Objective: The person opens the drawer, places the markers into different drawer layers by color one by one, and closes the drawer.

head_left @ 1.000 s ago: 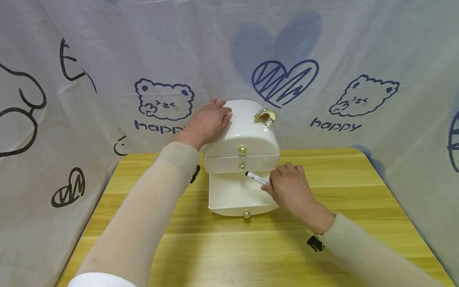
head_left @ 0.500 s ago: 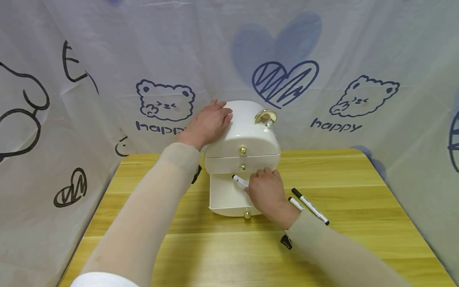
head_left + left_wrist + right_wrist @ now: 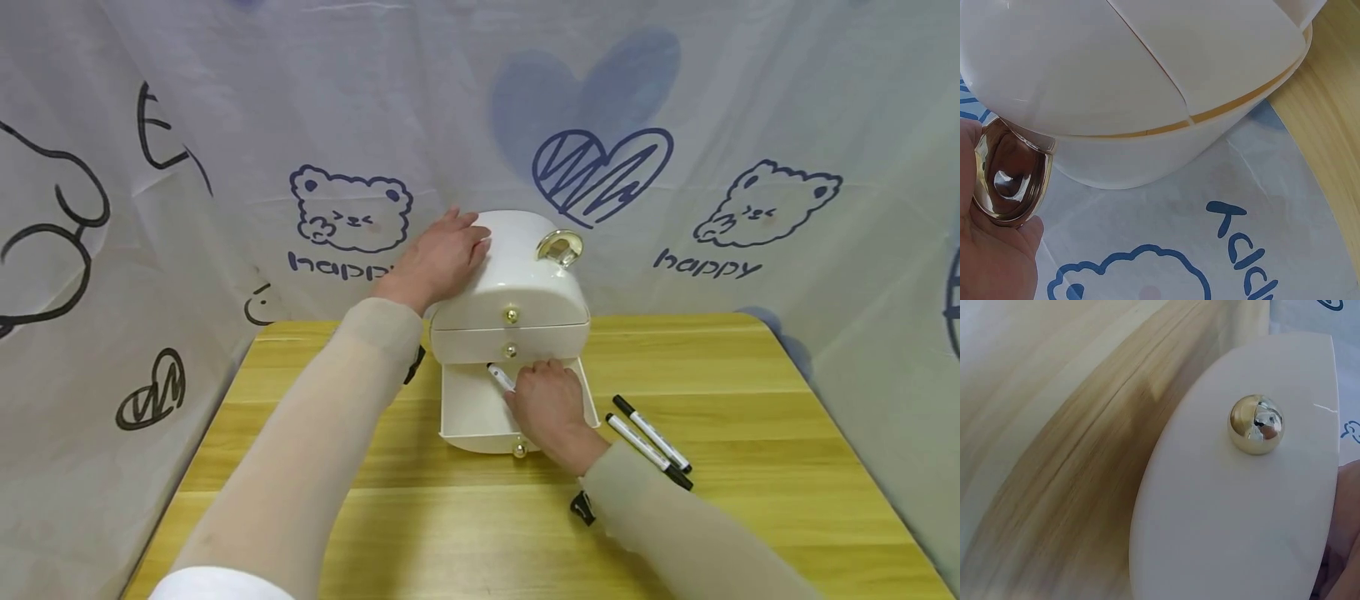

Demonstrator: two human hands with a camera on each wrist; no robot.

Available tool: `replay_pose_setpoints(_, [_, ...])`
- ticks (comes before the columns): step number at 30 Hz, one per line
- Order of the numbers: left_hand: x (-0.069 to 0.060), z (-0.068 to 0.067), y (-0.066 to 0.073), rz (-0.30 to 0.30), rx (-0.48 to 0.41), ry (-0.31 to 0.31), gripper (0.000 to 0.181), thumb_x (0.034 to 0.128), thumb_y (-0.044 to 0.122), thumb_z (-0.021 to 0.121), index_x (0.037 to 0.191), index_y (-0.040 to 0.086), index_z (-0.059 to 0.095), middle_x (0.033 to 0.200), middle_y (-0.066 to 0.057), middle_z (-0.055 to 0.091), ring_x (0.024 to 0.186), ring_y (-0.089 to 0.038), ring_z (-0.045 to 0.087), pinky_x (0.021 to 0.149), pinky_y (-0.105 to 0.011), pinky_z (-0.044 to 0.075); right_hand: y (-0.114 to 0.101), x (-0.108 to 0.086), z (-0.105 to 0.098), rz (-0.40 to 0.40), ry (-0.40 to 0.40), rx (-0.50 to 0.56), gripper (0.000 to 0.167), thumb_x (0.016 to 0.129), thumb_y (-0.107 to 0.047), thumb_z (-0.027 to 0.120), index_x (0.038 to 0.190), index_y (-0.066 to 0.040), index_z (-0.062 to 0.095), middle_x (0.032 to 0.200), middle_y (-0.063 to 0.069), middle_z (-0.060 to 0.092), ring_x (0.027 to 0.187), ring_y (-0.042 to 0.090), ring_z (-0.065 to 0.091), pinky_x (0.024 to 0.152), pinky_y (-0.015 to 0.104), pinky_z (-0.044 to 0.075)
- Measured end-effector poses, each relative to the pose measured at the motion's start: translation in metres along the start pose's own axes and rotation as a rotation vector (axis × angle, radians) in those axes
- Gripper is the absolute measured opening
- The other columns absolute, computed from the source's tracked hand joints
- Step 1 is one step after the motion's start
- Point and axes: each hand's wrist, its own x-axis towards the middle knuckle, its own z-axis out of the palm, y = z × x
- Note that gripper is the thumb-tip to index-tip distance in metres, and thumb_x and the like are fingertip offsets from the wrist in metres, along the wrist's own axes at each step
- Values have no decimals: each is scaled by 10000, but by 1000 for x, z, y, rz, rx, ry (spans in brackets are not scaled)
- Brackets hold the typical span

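A white storage box (image 3: 517,260) with a rounded top and gold knobs stands at the back of the table. Its bottom drawer (image 3: 472,412) is pulled out, and the two above it are closed. My left hand (image 3: 442,260) rests on the box's upper left side, fingers lying over the top, by a gold ear-shaped piece (image 3: 1013,172) in the left wrist view. Inside the open drawer my right hand (image 3: 549,408) holds a white marker (image 3: 500,377) with a black end. The drawer front (image 3: 1229,487) hides most of that hand in the right wrist view.
Two white markers with black caps, an upper one (image 3: 652,434) and a lower one (image 3: 648,451), lie on the wooden table (image 3: 750,400) right of the drawer. A printed white cloth (image 3: 465,108) hangs behind and beside the table. Another gold ear-shaped piece (image 3: 560,247) sits at the box's right.
My right hand has moved left and down into the open drawer with the marker, bringing the two markers on the table into sight. My left hand stays on the box.
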Motion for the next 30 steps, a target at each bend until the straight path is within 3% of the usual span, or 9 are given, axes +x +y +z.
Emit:
replay_pose_setpoints(8, [0,0,0,-1,-2,8,495,1160,333,326,1563,119,519,1717,-146,329,1634,-356,180,1371,-428,136,-4,0,4,24,73,18,471,934,-459,784,735,-55,643,768,84,644,780,275,631,622,395,546])
replay_pose_setpoints(22, [1,1,1,-8,-9,-2,492,1161,335,331,1565,125,517,1720,-141,326,1637,-350,174,1371,-426,135,-7,-1,5,31,44,44,497,982,-511,716,770,-63,671,778,72,641,812,284,618,707,408,495])
replay_pose_setpoints(30, [0,1,1,-23,-13,-6,495,1162,344,328,1575,136,505,1728,-127,312,1640,-339,164,1370,-435,141,-2,-7,1,9,109,66,431,997,-455,707,815,-64,711,820,70,674,844,282,630,699,400,473])
